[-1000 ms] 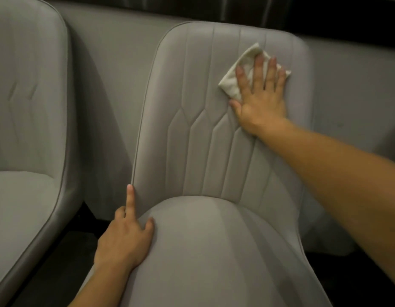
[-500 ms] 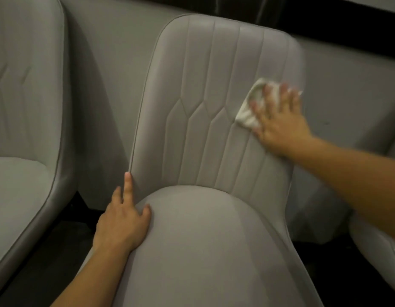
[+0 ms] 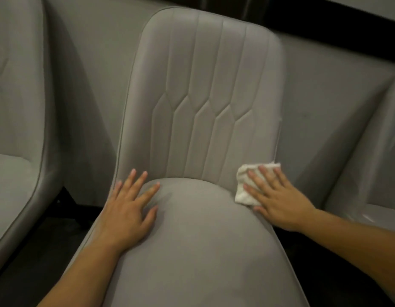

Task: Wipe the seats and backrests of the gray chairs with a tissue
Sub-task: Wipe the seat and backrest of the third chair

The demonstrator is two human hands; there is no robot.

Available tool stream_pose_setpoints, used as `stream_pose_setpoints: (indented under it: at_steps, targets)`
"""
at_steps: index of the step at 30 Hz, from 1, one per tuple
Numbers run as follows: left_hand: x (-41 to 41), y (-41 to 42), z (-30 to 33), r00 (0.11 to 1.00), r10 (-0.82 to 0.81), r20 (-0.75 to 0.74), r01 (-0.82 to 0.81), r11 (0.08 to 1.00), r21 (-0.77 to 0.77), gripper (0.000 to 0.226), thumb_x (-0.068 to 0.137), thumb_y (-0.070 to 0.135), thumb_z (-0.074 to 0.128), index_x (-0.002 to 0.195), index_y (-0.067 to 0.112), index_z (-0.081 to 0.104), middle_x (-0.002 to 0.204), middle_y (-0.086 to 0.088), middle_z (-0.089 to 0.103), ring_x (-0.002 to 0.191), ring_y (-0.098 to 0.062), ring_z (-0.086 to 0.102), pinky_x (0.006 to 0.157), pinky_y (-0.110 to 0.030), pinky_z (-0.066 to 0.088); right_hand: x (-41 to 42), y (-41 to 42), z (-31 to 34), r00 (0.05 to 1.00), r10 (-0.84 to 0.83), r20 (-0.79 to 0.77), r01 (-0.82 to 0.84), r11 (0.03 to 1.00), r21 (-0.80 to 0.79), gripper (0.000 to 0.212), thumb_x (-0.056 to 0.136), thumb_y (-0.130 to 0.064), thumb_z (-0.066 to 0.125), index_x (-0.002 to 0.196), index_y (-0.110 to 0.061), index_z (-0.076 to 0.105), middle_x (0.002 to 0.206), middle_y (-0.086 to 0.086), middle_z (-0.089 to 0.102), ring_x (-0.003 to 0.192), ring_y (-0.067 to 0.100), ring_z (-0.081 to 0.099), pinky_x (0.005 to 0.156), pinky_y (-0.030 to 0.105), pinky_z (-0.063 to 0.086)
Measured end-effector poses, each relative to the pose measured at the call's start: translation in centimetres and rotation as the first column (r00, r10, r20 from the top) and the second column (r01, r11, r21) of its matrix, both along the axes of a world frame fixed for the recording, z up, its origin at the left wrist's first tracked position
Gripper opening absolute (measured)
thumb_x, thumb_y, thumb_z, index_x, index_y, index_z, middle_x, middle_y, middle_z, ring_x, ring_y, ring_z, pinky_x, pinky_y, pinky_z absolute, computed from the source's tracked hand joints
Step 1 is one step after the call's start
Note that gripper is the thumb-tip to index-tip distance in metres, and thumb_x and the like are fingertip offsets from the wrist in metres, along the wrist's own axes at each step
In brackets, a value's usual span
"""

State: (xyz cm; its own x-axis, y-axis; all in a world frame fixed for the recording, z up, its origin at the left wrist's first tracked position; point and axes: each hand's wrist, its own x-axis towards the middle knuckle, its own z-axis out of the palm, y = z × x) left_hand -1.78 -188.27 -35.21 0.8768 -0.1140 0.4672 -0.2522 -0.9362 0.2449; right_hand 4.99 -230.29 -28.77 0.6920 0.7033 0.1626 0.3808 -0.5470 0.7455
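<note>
Right hand (image 3: 278, 199) lies flat with fingers spread, pressing the white tissue (image 3: 247, 185) at about 3 o'clock on the middle gray chair (image 3: 198, 240), where seat meets backrest (image 3: 205, 89). Left hand (image 3: 128, 213) is flat and open at about 9 o'clock on the seat, holding nothing. More gray chairs stand on both sides.
</note>
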Motion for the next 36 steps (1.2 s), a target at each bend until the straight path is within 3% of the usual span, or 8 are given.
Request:
stream_pose_setpoints:
  at_steps: [5, 9, 12, 18, 23, 28, 32, 36]
  targets:
    - [0.4, 0.3, -0.2, 0.993, 0.04, -0.114, -0.038, 0.999, 0.027, 0.077, 0.081, 0.066, 0.018, 0.148, 0.035, 0.04, 0.163, 0.001, 0.011, 0.149, -0.014, -0.008, 0.119, -0.035, -0.003, 2.9, 0.2, 4.1, 0.997, 0.082, 0.006, -0.08, 0.981, -0.175, 0.058, 0.1, -0.053, 0.039, 0.151, -0.028, 0.042, 0.16, 0.009, 0.033, 0.148, 0.037, 0.027, 0.116, 0.064, 0.016]
    - [0.3, 0.4, 0.0, 0.99, 0.007, -0.139, -0.015, 0.998, -0.063, 0.079, 0.081, 0.065, 0.019, 0.148, 0.031, 0.042, 0.163, 0.0, 0.016, 0.149, -0.01, -0.003, 0.117, -0.025, 0.0, 8.6, 3.3, 12.8, 0.979, -0.006, 0.201, -0.011, 0.997, 0.079, 0.06, 0.1, -0.048, 0.038, 0.154, -0.023, 0.036, 0.161, 0.013, 0.03, 0.147, 0.041, 0.027, 0.116, 0.066, 0.006]
    - [0.5, 0.3, 0.1, 0.98, 0.014, -0.197, -0.007, 0.999, 0.037, 0.082, 0.08, 0.068, 0.012, 0.149, 0.033, 0.04, 0.161, 0.002, 0.022, 0.15, -0.015, 0.002, 0.118, -0.028, 0.0, 10.5, 4.8, 16.8, 0.976, -0.033, 0.214, 0.006, 0.992, 0.123, 0.062, 0.099, -0.053, 0.033, 0.154, -0.024, 0.036, 0.163, 0.013, 0.023, 0.149, 0.042, 0.02, 0.117, 0.064, 0.001]
    - [0.7, 0.3, 0.2, 0.949, -0.073, -0.308, 0.101, 0.992, 0.077, 0.085, 0.076, 0.075, 0.003, 0.151, 0.044, 0.029, 0.16, 0.014, 0.022, 0.148, -0.006, 0.011, 0.113, -0.021, 0.005, 8.2, 4.9, 10.1, 0.979, -0.116, 0.165, 0.062, 0.952, 0.299, 0.076, 0.094, -0.063, 0.027, 0.157, -0.02, 0.029, 0.166, 0.015, 0.01, 0.152, 0.042, 0.002, 0.118, 0.065, -0.001]
    - [0.7, 0.2, 0.4, 0.933, -0.067, -0.355, 0.122, 0.984, 0.134, 0.085, 0.071, 0.079, -0.003, 0.151, 0.052, 0.011, 0.163, 0.016, 0.004, 0.149, -0.004, -0.004, 0.114, -0.023, -0.002, 4.1, 2.0, 2.5, 0.991, 0.059, 0.12, -0.067, 0.996, 0.064, 0.061, 0.097, -0.051, 0.043, 0.149, -0.018, 0.047, 0.161, 0.016, 0.028, 0.15, 0.04, 0.017, 0.118, 0.064, 0.012]
    - [0.8, 0.2, 0.1, 0.926, -0.078, -0.37, 0.134, 0.983, 0.128, 0.102, 0.059, 0.092, -0.02, 0.15, 0.055, 0.009, 0.162, 0.017, -0.003, 0.146, -0.001, -0.012, 0.115, -0.024, -0.007, 6.2, 2.0, 6.4, 0.976, 0.194, 0.099, -0.182, 0.975, -0.126, 0.056, 0.101, -0.048, 0.04, 0.15, -0.021, 0.044, 0.158, 0.012, 0.036, 0.147, 0.039, 0.028, 0.117, 0.062, 0.019]
    - [0.8, 0.1, 0.2, 0.921, -0.069, -0.383, 0.13, 0.982, 0.135, 0.1, 0.058, 0.091, -0.021, 0.148, 0.057, 0.006, 0.162, 0.018, -0.005, 0.146, -0.001, -0.013, 0.114, -0.024, -0.007, 10.9, 4.9, 15.8, 0.971, 0.03, 0.236, -0.056, 0.993, 0.105, 0.06, 0.101, -0.051, 0.036, 0.155, -0.025, 0.034, 0.162, 0.011, 0.028, 0.148, 0.04, 0.025, 0.117, 0.062, 0.016]
    - [0.7, 0.0, 0.4, 0.919, -0.069, -0.388, 0.131, 0.982, 0.133, 0.098, 0.059, 0.091, -0.02, 0.148, 0.059, 0.005, 0.161, 0.02, -0.006, 0.146, -0.001, -0.013, 0.114, -0.024, -0.007, 13.2, 7.7, 19.5, 0.979, -0.056, 0.196, 0.031, 0.991, 0.132, 0.072, 0.095, -0.068, 0.012, 0.159, -0.036, 0.008, 0.168, 0.003, -0.004, 0.153, 0.035, -0.005, 0.12, 0.061, -0.001]
